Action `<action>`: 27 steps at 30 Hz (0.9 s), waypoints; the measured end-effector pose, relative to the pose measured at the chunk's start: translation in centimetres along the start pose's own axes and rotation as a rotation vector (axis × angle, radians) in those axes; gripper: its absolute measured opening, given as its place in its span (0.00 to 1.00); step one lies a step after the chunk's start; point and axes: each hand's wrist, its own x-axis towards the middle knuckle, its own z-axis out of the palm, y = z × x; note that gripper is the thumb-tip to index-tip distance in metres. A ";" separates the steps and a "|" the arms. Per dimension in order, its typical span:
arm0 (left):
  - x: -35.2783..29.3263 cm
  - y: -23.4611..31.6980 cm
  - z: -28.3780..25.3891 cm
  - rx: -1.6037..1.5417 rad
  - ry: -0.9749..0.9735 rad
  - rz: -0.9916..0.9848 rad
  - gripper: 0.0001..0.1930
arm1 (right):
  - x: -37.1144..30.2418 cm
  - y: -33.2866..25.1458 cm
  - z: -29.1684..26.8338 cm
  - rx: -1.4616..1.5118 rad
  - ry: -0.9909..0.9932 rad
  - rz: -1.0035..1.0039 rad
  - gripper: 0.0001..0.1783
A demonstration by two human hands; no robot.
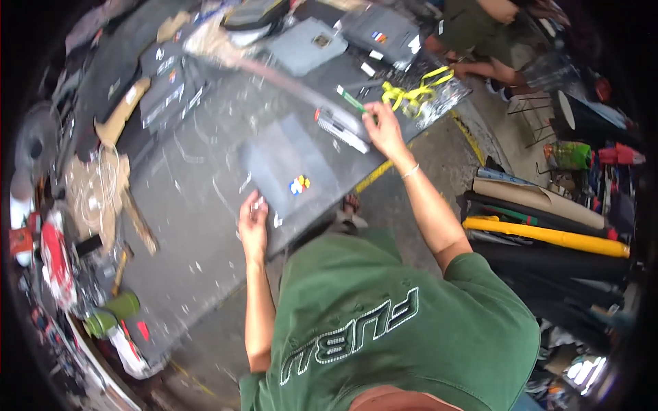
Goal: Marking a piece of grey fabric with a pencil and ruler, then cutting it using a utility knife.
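Scanning left to right: far left edge of the grey worktable [199, 226] has clutter, namely a tan paper pattern piece [96, 188], a red-and-white object [56, 264] and two green cups [113, 312] near the lower left corner. Stacked dark fabric pieces [168, 85] with small labels sit at the upper left of the table.

Left hand [253, 222] sits at the near edge of a flat grey fabric panel [288, 168] that carries a small multicolour patch [299, 183]. Fingers curled, fingertips on the panel's lower left corner; looks like a pinch on the edge, but can't confirm whether it's actually closed on the cloth. The panel lies flat mid-table, just above the left hand and below the right one.

Right hand [384, 130] is stretched out to the far side of the table, thin bracelet at the wrist. Fingers closed around a green marker-like stick [351, 100] which angles up-left from the hand. Just beside it, under the hand, a white striped strip [343, 130].

Right of that hand: a tangle of yellow strapping [415, 92] on the table's far right corner. Another person's bare legs [480, 65] beyond the table. Further right, rolled material on the floor, including a yellow roll [548, 236] and a beige roll [541, 200].
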 end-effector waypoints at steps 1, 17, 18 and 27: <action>-0.3 0.0 -0.1 0.002 0.008 -0.013 0.24 | -0.2 0.1 -0.4 -0.024 0.007 -0.018 0.11; -0.4 -1.0 -2.8 0.071 0.268 0.120 0.17 | 2.4 2.2 -2.7 -0.142 -0.158 0.086 0.16; -0.5 -0.4 -3.7 0.059 0.264 0.019 0.16 | 2.6 1.5 -3.3 -0.138 -0.156 0.112 0.16; 5.0 8.0 -10.4 0.303 -0.007 0.225 0.14 | 0.9 -7.8 -7.5 -0.140 -0.114 0.080 0.13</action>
